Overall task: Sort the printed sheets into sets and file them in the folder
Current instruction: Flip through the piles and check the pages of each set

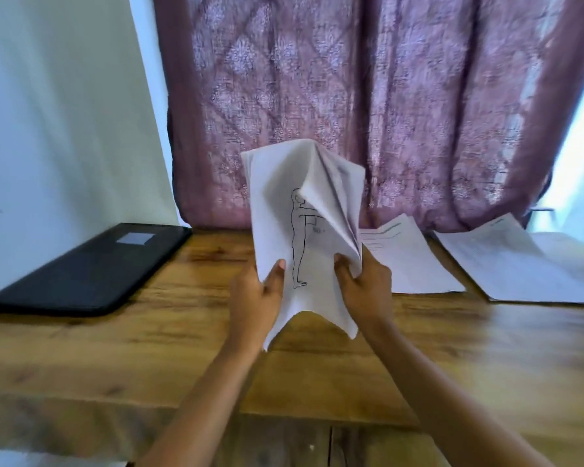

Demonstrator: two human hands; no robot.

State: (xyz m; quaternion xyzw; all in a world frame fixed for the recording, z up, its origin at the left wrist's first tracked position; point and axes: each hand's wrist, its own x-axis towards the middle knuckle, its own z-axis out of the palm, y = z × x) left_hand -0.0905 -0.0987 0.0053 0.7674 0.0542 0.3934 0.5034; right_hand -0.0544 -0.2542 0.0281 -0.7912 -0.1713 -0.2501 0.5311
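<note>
Nearby, folder lies left of held sheets, piles right.

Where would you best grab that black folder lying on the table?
Probably by its long right edge, coming from the middle of the table. The folder lies flat and closed, its left side near the wall, so you can slide under that free edge, thumb on top. The left hand and right hand both hold sheets now.
</note>
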